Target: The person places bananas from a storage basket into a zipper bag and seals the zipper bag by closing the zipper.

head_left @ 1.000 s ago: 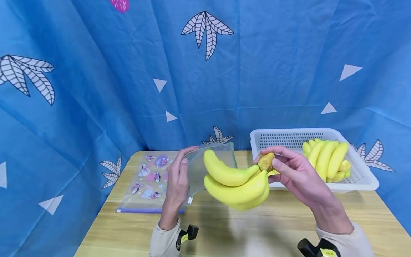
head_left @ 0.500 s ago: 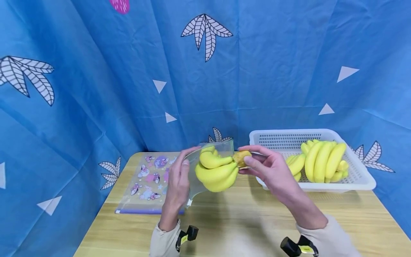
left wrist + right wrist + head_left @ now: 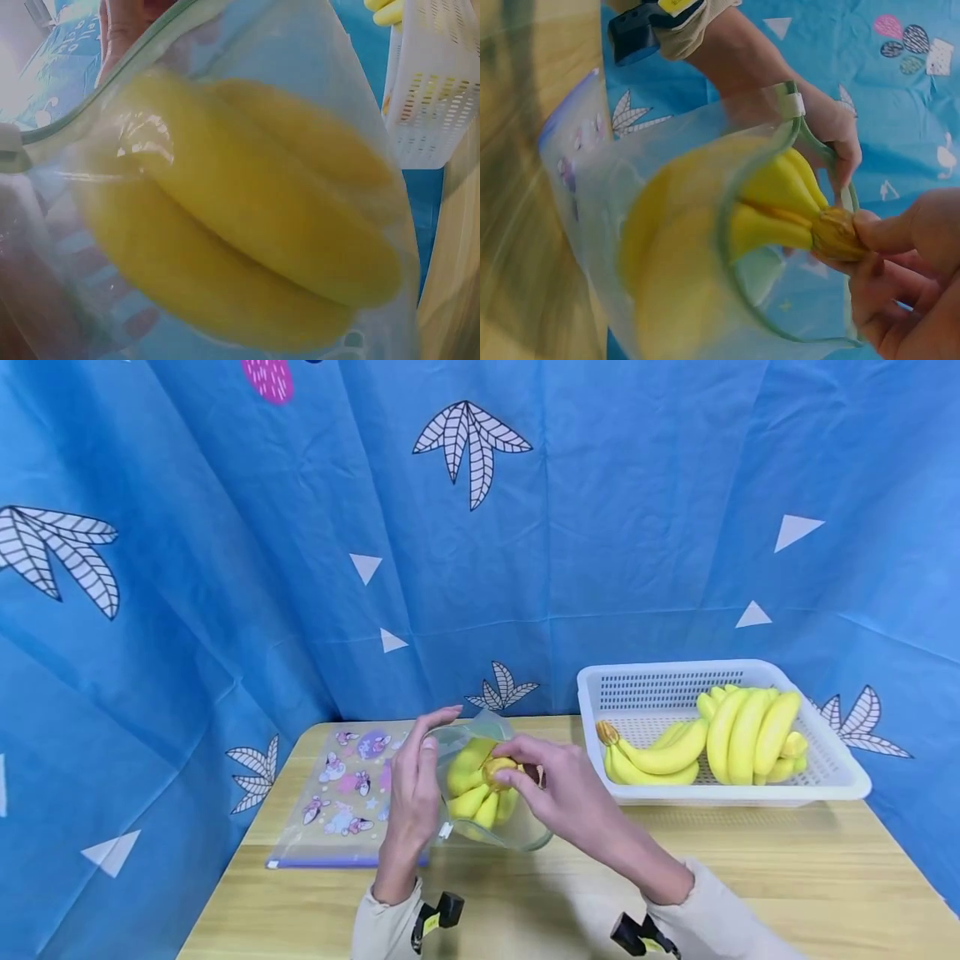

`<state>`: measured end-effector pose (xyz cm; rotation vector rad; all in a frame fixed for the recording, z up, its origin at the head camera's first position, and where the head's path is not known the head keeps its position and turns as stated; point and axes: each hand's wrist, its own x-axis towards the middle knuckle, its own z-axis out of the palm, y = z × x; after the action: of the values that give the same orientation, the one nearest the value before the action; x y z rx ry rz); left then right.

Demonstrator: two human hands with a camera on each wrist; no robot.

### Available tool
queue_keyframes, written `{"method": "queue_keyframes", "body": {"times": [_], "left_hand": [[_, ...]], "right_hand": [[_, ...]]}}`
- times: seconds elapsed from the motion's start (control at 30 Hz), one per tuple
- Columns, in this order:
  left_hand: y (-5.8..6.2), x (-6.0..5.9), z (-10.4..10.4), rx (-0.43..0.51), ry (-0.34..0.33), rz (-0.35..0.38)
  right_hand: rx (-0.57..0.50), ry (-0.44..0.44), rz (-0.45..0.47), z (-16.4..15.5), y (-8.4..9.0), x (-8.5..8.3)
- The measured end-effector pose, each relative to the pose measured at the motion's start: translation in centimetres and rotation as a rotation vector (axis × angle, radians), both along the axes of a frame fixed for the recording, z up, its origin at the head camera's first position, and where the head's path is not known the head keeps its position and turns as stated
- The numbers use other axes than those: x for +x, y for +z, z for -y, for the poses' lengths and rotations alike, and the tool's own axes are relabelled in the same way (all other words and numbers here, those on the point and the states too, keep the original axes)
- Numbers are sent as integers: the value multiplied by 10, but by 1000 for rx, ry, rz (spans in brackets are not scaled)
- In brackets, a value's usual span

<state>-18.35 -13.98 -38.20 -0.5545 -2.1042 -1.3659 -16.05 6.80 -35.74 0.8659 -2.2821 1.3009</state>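
My right hand (image 3: pixel 570 789) pinches the brown stem end of a banana bunch (image 3: pixel 772 210) between thumb and fingers. The yellow fruit hangs down inside a clear zip bag (image 3: pixel 532 831) with a green-edged mouth and a white slider. On the left, my left hand (image 3: pixel 414 781) holds the bag's mouth wide by its rim, thumb on the near side. Seen through the plastic in the left wrist view, the bananas (image 3: pixel 247 210) lie against the bag's wall. Part of the left hand's fingers is hidden behind the rim.
A white perforated basket (image 3: pixel 667 670) at the back right holds more banana bunches (image 3: pixel 750 735). A second clear bag with cartoon prints and a purple zip (image 3: pixel 337 810) lies flat on the wooden table (image 3: pixel 787 868). A blue patterned curtain (image 3: pixel 637 527) hangs behind.
My right hand has moved left and carried the banana bunch from beside the bag's mouth down into it. The left hand stays at the rim; the bag's mouth now faces up more.
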Motion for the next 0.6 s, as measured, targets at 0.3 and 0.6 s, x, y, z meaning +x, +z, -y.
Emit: {"method": "queue_keyframes", "body": {"times": [0.3,0.6], "left_hand": [[1,0,-2,2,-5,8],[-4,-3,-4,84,7,-12]], "right_hand": [[-151,18,133,4,-7,-3],[-3,-34,132,21,-19,-11]]}}
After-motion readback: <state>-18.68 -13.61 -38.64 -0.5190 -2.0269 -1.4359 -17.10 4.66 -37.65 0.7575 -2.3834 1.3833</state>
